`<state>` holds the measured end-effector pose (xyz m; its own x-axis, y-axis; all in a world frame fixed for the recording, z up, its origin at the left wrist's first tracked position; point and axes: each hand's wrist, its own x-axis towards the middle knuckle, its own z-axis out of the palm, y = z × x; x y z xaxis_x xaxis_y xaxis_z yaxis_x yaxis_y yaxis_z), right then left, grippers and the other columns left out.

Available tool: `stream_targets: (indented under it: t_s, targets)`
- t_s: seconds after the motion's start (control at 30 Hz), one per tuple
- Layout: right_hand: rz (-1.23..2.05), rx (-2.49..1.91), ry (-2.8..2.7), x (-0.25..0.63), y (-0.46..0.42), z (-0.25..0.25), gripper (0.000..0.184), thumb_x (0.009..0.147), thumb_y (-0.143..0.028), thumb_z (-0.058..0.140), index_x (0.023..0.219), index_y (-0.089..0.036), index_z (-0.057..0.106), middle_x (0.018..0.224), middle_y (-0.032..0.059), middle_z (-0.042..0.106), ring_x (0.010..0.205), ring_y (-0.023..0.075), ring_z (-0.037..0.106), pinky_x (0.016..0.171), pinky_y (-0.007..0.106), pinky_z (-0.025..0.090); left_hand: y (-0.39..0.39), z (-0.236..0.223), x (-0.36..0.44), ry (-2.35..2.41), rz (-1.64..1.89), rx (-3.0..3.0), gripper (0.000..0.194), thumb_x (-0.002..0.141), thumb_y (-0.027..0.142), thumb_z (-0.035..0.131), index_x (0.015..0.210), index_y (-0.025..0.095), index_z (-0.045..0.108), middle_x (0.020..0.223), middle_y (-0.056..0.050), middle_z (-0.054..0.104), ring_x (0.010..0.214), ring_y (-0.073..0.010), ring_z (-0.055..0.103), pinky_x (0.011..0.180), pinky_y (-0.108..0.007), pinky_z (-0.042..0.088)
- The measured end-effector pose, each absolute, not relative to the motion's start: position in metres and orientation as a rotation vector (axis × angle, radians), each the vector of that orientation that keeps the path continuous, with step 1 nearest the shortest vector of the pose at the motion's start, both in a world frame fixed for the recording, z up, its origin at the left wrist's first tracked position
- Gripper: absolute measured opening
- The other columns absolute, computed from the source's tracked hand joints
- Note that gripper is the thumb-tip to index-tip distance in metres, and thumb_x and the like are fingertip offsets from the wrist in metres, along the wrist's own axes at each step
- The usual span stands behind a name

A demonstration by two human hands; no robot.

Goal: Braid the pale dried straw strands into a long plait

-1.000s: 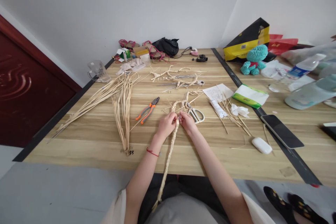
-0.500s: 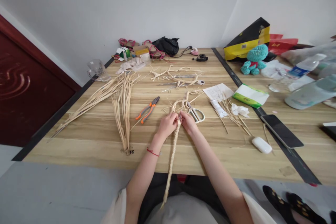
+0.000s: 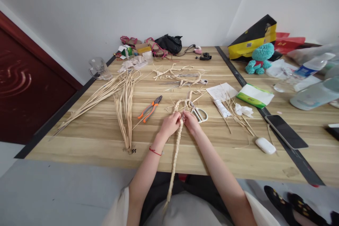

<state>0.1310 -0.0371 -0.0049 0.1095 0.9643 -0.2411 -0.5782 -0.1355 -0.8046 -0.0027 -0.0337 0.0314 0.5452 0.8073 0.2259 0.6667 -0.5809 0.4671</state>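
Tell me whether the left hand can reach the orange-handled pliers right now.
Probably yes: the pliers lie just left of the left hand, with nothing visible on them or between, though that hand seems busy with the braided strip.

Legible marking within my view.
I read a black "53" (image 3: 134,151) on the pale-brown, wood-grained tabletop (image 3: 87,150), near its front edge; print on the blue-labelled, clear plastic bottle (image 3: 304,70) is too small to read.
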Motion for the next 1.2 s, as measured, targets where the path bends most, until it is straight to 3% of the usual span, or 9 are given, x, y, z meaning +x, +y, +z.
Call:
stream_targets:
  t_s: [0.4, 1.2]
  targets:
    - [1.452, -0.96, -0.484, 0.1294, -0.0377, -0.0029, 0.026, 0.062, -0.038, 0.073, 0.06, -0.019, 0.055, 0.05, -0.004, 0.048, 0.046, 0.0088, 0.04, 0.047, 0.025, 0.034, -0.0361, 0.0399, -0.0026, 1.24, 0.423, 2.466, 0.019, 0.089, 0.026, 0.038, 0.09, 0.018, 0.055, 0.091, -0.007, 0.064, 0.08, -0.016, 0.059, 0.066, -0.024, 0.04]
    - [1.434, -1.006, -0.523, 0.1285, -0.0373, -0.0023, 0.027, 0.063, -0.04, 0.071, 0.06, -0.019, 0.054, 0.052, -0.0032, 0.048, 0.048, 0.0094, 0.042, 0.048, 0.025, 0.035, -0.0367, 0.0393, -0.0022, 1.251, 0.409, 2.449, 0.02, 0.088, 0.022, 0.038, 0.093, 0.019, 0.058, 0.091, -0.007, 0.064, 0.082, -0.0167, 0.059, 0.069, -0.025, 0.041]
